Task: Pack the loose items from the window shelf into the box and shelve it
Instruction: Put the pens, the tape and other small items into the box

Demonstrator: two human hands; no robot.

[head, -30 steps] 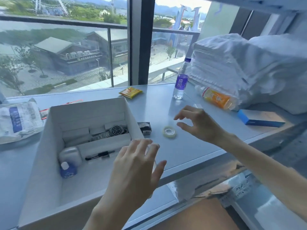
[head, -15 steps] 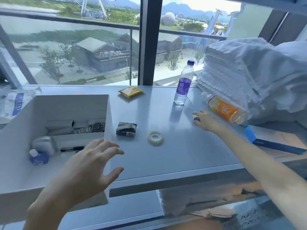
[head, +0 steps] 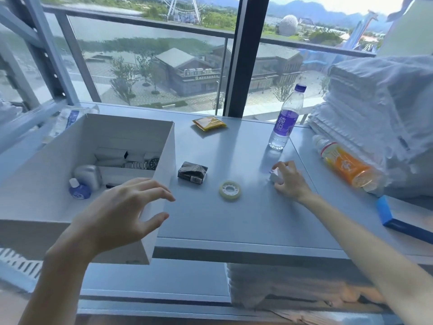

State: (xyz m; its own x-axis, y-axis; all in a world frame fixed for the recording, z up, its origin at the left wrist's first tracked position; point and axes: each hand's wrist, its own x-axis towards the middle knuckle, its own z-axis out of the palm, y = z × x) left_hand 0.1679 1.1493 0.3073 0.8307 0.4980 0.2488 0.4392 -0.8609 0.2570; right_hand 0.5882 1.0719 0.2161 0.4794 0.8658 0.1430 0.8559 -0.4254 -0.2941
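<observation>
The white open box (head: 167,158) stands at the left of the grey window shelf (head: 246,221); a watch (head: 150,163), a small blue bottle (head: 79,190) and white cases lie inside. My left hand (head: 121,212) hovers spread over the box's right front corner, holding nothing. My right hand (head: 289,181) curls round a small white object (head: 275,178) on the shelf. A tape roll (head: 229,189), a black packet (head: 192,172) and a yellow sachet (head: 209,123) lie loose between them.
A clear water bottle with purple label (head: 284,119) stands behind my right hand. An orange drink bottle (head: 346,168) lies against stacked white towels (head: 379,109) on the right. A blue box (head: 386,213) sits at the right edge; a plastic bag (head: 68,120) lies behind the white box.
My right hand passed the tape roll, travelled right and closed its fingers on the small white object. The view shifted, and my left hand stayed spread by the box's right side.
</observation>
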